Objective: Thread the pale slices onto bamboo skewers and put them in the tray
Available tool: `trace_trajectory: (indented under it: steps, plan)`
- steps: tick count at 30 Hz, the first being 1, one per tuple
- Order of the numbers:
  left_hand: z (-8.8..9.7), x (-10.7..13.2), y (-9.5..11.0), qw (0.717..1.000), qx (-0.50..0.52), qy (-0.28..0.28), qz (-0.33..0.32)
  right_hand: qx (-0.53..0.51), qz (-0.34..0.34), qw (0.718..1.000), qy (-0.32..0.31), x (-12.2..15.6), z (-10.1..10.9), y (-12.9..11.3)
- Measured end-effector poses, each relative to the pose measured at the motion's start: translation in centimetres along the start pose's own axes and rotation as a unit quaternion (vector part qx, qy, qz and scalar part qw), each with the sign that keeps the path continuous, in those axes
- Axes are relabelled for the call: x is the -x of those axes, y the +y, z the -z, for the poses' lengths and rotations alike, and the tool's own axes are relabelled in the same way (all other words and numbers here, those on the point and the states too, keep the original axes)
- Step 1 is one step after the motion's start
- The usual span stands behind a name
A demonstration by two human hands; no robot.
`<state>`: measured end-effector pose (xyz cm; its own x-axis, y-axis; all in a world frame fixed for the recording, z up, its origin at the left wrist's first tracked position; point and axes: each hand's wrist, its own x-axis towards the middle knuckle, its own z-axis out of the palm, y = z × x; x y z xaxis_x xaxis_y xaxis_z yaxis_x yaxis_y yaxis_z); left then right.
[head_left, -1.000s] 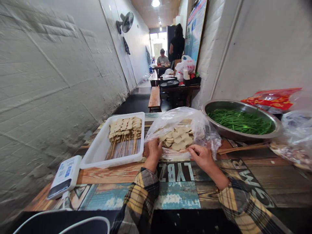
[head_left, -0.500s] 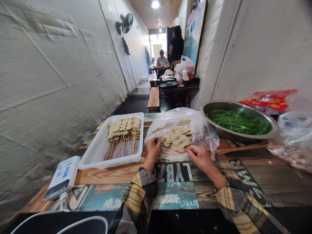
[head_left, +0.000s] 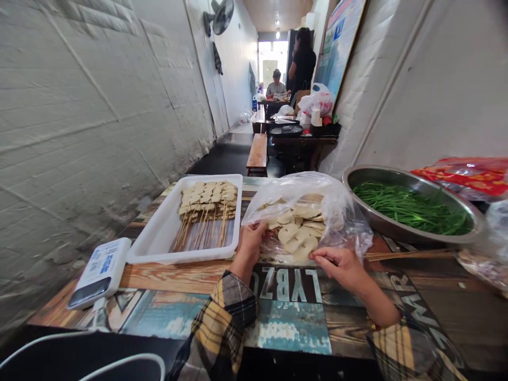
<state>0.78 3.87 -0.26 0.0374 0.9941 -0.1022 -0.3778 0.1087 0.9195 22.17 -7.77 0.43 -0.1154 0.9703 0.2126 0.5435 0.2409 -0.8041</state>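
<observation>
The right hand point(head_left: 337, 266) apparently pinches a slice point(head_left: 305, 246) (pale, flat).

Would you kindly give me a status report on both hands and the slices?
Right hand at front edge of pale slices. Left hand at left side of clear bag. Bag film partly covers rear slices; front ones exposed.

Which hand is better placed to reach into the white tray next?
The left hand, probably: it sits close beside the white tray, while the right hand is farther off, by the pale slices.
</observation>
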Motion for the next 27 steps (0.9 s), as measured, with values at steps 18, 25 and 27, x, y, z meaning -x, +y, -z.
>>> trace_trajectory:
  steps: [18, 25, 27]
  plan:
    - [-1.0, 1.1, 0.9, 0.997, 0.067, -0.028, 0.019, 0.068, 0.026, 0.997, 0.012, 0.5, -0.4, 0.0]
    - [-1.3, 1.2, 1.1, 0.998, 0.058, -0.016, 0.003, 0.078, 0.036, 0.996, -0.001, 0.5, -0.3, 0.0]
    - [-1.2, 1.1, 0.9, 0.998, 0.053, -0.016, 0.0, 0.084, 0.04, 0.996, -0.003, 0.4, -0.3, 0.0]
